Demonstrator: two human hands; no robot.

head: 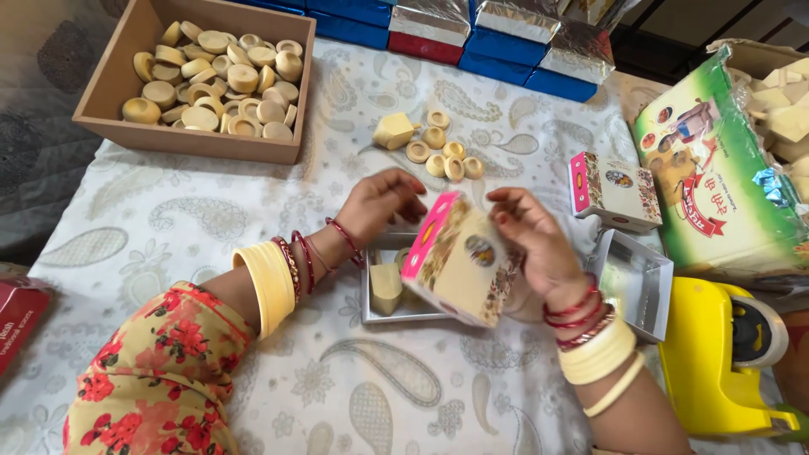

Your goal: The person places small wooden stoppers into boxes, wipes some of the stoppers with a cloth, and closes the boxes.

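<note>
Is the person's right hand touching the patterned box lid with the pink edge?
Touching. The head view shows the right hand gripping the patterned box lid along its right side.

Worktop covered in a white paisley-print cloth (253,211). On it: brown wooden tray full of round pale wooden pieces (109,80) far left, loose cluster of small wooden rings and a block (434,147) centre, open silver-lined shallow box (383,312) near front. Right side: closed small pink-edged printed carton (615,192), yellow plastic tape dispenser (716,362); stacked blue and silver boxes (497,38) along back edge.
</note>
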